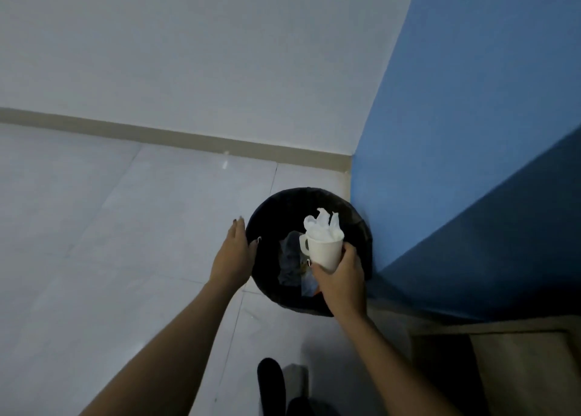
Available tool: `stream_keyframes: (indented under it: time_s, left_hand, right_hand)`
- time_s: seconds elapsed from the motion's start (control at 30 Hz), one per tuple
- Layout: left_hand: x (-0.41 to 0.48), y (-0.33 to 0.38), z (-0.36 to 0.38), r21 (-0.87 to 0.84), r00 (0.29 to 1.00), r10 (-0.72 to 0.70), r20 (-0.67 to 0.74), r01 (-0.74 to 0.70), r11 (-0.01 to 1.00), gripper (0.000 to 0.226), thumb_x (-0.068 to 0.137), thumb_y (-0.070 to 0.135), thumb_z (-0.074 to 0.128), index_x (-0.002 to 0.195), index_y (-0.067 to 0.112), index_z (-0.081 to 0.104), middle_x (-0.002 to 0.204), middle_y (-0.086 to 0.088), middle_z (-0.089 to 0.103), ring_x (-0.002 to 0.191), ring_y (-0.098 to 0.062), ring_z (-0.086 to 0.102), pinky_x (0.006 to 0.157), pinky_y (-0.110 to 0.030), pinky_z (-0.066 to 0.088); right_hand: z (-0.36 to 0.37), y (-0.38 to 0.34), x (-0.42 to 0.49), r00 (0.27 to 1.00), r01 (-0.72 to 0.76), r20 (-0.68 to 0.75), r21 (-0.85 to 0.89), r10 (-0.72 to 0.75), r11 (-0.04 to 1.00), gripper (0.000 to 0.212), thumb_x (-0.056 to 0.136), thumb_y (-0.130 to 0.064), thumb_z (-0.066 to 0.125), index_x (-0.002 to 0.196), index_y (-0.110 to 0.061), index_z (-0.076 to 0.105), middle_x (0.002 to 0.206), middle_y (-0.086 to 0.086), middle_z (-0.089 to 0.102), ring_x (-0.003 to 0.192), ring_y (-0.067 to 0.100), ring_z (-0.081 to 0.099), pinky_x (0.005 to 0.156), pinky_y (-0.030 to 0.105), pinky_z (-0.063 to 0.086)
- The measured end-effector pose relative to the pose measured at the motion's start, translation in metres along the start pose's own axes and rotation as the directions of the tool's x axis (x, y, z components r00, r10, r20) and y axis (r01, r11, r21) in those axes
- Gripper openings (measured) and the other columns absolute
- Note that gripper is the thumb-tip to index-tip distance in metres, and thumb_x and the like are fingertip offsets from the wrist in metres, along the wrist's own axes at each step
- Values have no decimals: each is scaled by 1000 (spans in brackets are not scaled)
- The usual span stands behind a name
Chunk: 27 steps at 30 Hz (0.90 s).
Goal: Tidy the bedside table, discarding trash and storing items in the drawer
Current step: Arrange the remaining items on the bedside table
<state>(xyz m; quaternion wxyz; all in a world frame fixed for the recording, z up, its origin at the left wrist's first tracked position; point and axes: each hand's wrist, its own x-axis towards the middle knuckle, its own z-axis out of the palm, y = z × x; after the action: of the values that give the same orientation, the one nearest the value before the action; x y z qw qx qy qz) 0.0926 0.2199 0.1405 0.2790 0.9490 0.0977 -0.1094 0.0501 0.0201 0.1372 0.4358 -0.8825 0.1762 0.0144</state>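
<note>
A round black trash bin [361, 227] stands on the floor in the corner where the white and blue walls meet. Crumpled grey and coloured rubbish [290, 258] lies inside it. My right hand [341, 277] grips a white paper cup [325, 250] with a small handle, held over the bin's opening. Crumpled white tissue [323, 224] sticks out of the cup's top. My left hand [234, 255] rests flat against the bin's left rim, fingers extended, holding nothing.
Pale floor tiles [125, 227] spread to the left, met by a beige skirting board [157, 134]. A blue wall [456, 164] rises at the right. A wooden furniture edge [518, 368] sits at the lower right. My dark foot [270, 381] shows at the bottom.
</note>
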Motion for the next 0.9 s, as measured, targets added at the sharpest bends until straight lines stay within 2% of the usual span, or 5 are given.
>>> stream_keyframes:
  time_s: [0.3, 0.47, 0.63, 0.77, 0.9]
  left_hand:
    - [28, -21, 50, 0, 996, 63, -61, -63, 998, 64, 99, 23, 40, 153, 11, 7, 159, -9, 18, 129, -36, 47, 90, -48, 49]
    - [29, -26, 53, 24, 996, 69, -59, -68, 997, 66, 99, 26, 41, 153, 9, 6, 159, -11, 18, 129, -37, 47, 92, -48, 51]
    - [7, -13, 35, 42, 995, 94, -41, -92, 995, 67, 99, 28, 41, 153, 8, 6, 161, -9, 12, 144, -30, 28, 102, -48, 46]
    - [-41, 14, 9, 77, 989, 146, -10, -145, 986, 68, 99, 31, 43, 153, 10, 6, 161, -7, 12, 145, -28, 27, 102, -46, 45]
    - [-93, 45, -17, 61, 979, 204, -14, -203, 977, 69, 99, 30, 44, 154, 12, 6, 162, -6, 12, 144, -29, 28, 99, -46, 46]
  right_hand:
    - [73, 21, 40, 993, -18, 114, -49, 23, 999, 71, 75, -40, 77, 130, -14, 42, 118, 13, 64, 101, 30, 64, 74, 31, 52]
    - [77, 24, 37, 993, 11, 118, -42, -6, 999, 62, 76, -35, 79, 123, -12, 47, 114, 12, 65, 103, 29, 64, 77, 30, 51]
    - [37, 16, 15, 992, 13, 129, -69, -4, 998, 60, 77, -37, 77, 125, -15, 48, 119, 9, 63, 107, 26, 62, 80, 34, 55]
    - [-22, 12, -43, 990, -2, 137, -125, 19, 992, 55, 80, -41, 73, 124, -19, 49, 118, 6, 61, 108, 25, 60, 73, 27, 47]
    - [-81, 14, -109, 994, -9, 105, -157, 26, 988, 56, 81, -47, 69, 127, -24, 49, 123, 0, 59, 113, 19, 56, 80, 25, 43]
